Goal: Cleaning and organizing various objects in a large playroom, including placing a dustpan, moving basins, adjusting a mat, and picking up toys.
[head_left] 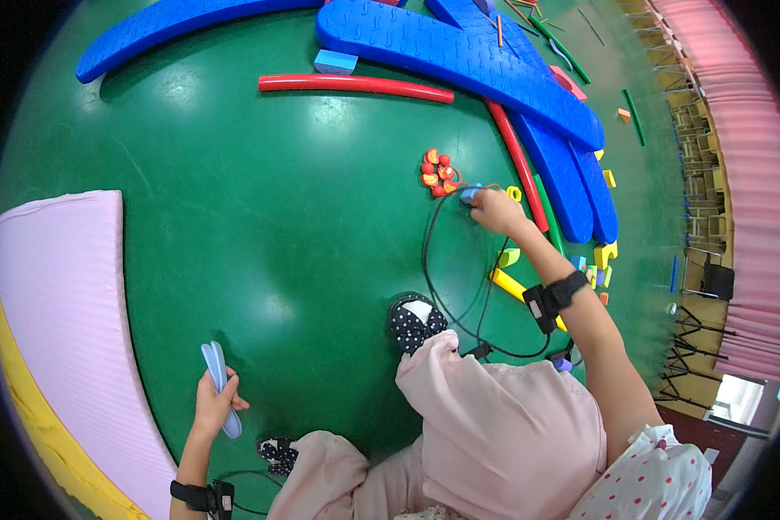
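My left hand is closed around a pair of slim, light blue curved pieces, held together above the green floor. Out to the right, my right hand reaches down with its fingers closed on a small light blue piece, whose shape is mostly hidden by the hand. Just beside it lies a cluster of red and orange toy pieces with a red cord. A yellow ring is close to my right wrist.
Large blue textured beams lie across the far right, along with red tubes. Yellow, green and blue blocks are scattered to the right. Black cable loops beside my shoe. A lilac mat borders the left.
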`<state>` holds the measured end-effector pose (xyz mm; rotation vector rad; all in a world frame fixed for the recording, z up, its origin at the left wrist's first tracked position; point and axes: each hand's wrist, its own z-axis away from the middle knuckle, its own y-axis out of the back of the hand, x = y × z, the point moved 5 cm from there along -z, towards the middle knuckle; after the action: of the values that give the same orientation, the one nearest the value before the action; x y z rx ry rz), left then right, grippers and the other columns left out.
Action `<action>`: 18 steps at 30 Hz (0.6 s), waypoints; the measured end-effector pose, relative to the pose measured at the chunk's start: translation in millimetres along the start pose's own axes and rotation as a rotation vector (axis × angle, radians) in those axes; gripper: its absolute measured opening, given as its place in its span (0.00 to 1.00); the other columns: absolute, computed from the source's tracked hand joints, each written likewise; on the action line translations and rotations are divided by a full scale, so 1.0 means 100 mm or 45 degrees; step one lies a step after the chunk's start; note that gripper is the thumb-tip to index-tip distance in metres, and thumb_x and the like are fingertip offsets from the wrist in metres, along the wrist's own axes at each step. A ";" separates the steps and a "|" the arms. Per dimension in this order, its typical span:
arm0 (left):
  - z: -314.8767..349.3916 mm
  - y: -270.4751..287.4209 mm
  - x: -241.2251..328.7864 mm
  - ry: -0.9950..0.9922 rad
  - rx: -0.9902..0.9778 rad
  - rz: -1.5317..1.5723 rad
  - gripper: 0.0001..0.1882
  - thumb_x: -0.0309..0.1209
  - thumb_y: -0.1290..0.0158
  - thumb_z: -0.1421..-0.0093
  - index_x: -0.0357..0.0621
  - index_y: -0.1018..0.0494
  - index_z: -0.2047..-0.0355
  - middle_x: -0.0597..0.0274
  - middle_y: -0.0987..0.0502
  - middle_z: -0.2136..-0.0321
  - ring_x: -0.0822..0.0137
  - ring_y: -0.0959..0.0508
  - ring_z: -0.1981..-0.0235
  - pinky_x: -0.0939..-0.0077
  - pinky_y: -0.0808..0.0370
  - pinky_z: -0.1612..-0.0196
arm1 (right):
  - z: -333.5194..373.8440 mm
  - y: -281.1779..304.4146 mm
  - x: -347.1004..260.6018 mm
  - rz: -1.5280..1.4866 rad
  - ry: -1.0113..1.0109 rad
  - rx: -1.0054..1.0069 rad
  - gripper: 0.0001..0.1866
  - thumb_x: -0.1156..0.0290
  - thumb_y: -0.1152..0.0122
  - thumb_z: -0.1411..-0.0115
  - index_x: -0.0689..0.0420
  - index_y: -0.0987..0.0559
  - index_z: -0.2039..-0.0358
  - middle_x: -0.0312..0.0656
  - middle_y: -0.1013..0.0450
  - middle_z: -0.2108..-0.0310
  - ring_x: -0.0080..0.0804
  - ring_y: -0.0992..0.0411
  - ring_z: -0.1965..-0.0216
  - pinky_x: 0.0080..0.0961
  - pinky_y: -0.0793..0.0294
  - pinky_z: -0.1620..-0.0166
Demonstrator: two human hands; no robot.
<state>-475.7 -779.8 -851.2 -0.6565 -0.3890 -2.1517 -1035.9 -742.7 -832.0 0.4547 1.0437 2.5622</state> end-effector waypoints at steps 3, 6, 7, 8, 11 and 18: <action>-0.01 -0.04 0.02 -0.011 0.017 0.109 0.07 0.25 0.57 0.46 0.40 0.41 0.67 0.62 0.31 0.81 0.71 0.27 0.84 0.83 0.31 0.85 | -0.11 0.23 -0.05 -0.146 0.019 0.304 0.13 0.67 0.50 0.56 0.60 0.27 0.70 0.48 0.29 0.72 0.46 0.30 0.68 0.37 0.30 0.65; 0.01 -0.05 -0.04 0.024 0.081 0.123 0.09 0.22 0.58 0.47 0.39 0.40 0.64 0.59 0.30 0.72 0.70 0.26 0.78 0.81 0.29 0.81 | -0.10 0.36 -0.13 -0.075 0.005 0.506 0.10 0.68 0.51 0.56 0.59 0.27 0.75 0.49 0.29 0.74 0.46 0.30 0.70 0.37 0.30 0.67; 0.02 0.01 -0.09 -0.064 0.107 -0.041 0.13 0.21 0.60 0.49 0.39 0.41 0.61 0.59 0.32 0.68 0.70 0.26 0.74 0.80 0.28 0.80 | -0.05 0.44 -0.19 -0.021 0.004 0.604 0.08 0.69 0.52 0.56 0.59 0.27 0.76 0.49 0.29 0.74 0.45 0.29 0.71 0.38 0.30 0.68; 0.04 0.07 -0.13 -0.154 0.129 -0.207 0.16 0.19 0.61 0.50 0.40 0.43 0.58 0.59 0.34 0.63 0.70 0.27 0.70 0.79 0.28 0.79 | 0.03 0.54 -0.25 -0.020 0.054 0.774 0.07 0.68 0.51 0.54 0.58 0.30 0.79 0.49 0.29 0.77 0.44 0.30 0.75 0.38 0.31 0.72; 0.09 0.16 -0.25 -0.221 0.164 -0.271 0.21 0.16 0.63 0.53 0.39 0.43 0.56 0.60 0.36 0.61 0.70 0.28 0.67 0.78 0.27 0.77 | 0.17 0.66 -0.15 -0.100 0.134 1.225 0.07 0.67 0.51 0.53 0.58 0.32 0.78 0.48 0.30 0.78 0.43 0.30 0.79 0.36 0.32 0.76; 0.11 0.37 -0.07 -0.451 0.518 -0.296 0.24 0.15 0.64 0.56 0.35 0.43 0.54 0.57 0.36 0.60 0.70 0.30 0.67 0.82 0.30 0.74 | 0.40 0.37 0.42 -0.044 -0.072 0.027 0.15 0.64 0.49 0.52 0.62 0.30 0.68 0.49 0.29 0.76 0.41 0.29 0.74 0.32 0.30 0.74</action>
<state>-439.0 -792.0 -844.3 -0.7824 -1.1084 -2.0741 -1064.3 -725.7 -771.3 0.5074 1.0504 2.4952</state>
